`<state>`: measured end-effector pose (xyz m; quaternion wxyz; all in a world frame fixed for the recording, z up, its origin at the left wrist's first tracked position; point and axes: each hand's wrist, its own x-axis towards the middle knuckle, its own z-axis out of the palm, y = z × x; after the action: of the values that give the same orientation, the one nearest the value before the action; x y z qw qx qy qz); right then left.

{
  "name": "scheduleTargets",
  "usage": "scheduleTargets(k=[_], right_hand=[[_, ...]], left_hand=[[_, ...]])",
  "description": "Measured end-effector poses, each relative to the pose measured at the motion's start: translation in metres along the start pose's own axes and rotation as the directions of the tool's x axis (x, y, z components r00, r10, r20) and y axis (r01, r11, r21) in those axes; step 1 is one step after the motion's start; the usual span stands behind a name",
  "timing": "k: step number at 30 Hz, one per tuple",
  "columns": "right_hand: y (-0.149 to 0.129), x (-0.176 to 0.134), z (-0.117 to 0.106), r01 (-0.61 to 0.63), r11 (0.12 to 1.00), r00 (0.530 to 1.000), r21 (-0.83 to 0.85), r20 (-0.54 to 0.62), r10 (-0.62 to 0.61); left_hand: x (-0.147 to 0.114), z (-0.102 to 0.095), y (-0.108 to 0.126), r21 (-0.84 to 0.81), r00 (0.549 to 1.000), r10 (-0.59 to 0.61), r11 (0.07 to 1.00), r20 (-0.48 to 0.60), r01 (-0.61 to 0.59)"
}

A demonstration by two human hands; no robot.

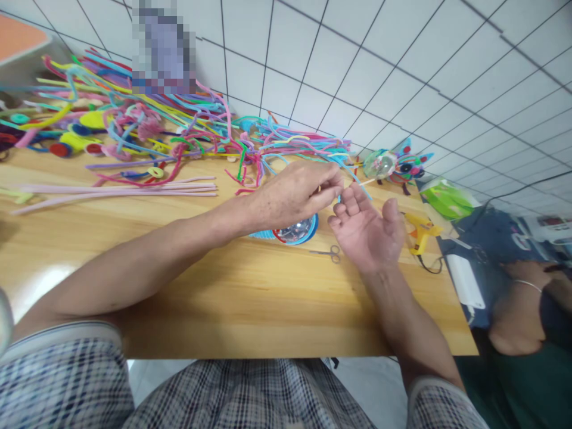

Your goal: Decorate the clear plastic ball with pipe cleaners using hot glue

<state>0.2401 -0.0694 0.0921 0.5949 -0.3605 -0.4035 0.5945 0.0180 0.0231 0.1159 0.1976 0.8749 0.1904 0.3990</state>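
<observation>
My left hand (pixel 304 190) is over the middle of the table with its fingers pinched together. What they hold, if anything, is too small to make out. My right hand (pixel 369 235) is beside it, palm up, thumb apart and fingers loosely curled, with its fingertips close to the left ones. A thin pale strip (pixel 373 180) shows just beyond the right fingertips; whether it is held, I cannot tell. Below the left hand lies a clear round piece (pixel 295 231) ringed in blue and red pipe cleaner, partly covered. Small scissors (pixel 329 253) rest near my right hand.
Many coloured pipe cleaners (pixel 179 107) are heaped along the tiled wall, with pale pink ones (pixel 134 189) at the left. A decorated clear ball (pixel 379 164) stands at the back right. A yellow glue gun (pixel 420 232) and white power strip (pixel 465 283) are right, near another person's arm (pixel 518 310).
</observation>
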Motion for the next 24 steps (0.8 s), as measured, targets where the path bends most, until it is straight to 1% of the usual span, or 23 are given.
scheduleTargets(k=[5,8,11,13,16,19,21,24], right_hand=[[0.001,0.000,0.001,0.016,0.999,0.999,-0.033,-0.032,-0.017],[0.002,0.000,0.004,0.026,0.998,0.999,-0.053,-0.046,-0.029],[0.004,0.000,0.006,0.031,0.997,0.998,-0.072,-0.045,-0.035],[0.006,0.000,0.008,0.031,0.995,0.998,-0.090,-0.047,-0.035],[0.008,0.000,0.009,0.045,0.993,0.997,-0.113,-0.054,-0.052],[0.007,0.000,0.010,0.082,0.989,0.994,-0.120,-0.055,-0.089],[0.005,0.000,0.010,0.096,0.987,0.993,-0.126,-0.054,-0.103],[0.004,0.001,0.009,0.086,0.987,0.994,-0.136,-0.058,-0.094]], left_hand=[[0.001,-0.003,-0.001,0.047,1.000,0.018,0.999,0.015,-0.019],[0.001,-0.006,-0.001,0.086,0.998,0.033,0.996,0.054,-0.037],[0.000,-0.007,0.001,0.150,0.995,0.031,0.988,0.099,-0.046],[-0.001,-0.006,0.003,0.206,0.994,0.020,0.978,0.104,-0.041],[-0.002,-0.004,0.007,0.278,0.996,0.006,0.960,0.085,-0.029],[-0.001,-0.005,0.008,0.309,0.998,-0.005,0.951,0.067,-0.016],[0.000,-0.007,0.005,0.289,0.999,-0.016,0.957,0.036,0.005],[0.001,-0.009,0.000,0.202,0.999,-0.030,0.979,-0.011,0.032]])
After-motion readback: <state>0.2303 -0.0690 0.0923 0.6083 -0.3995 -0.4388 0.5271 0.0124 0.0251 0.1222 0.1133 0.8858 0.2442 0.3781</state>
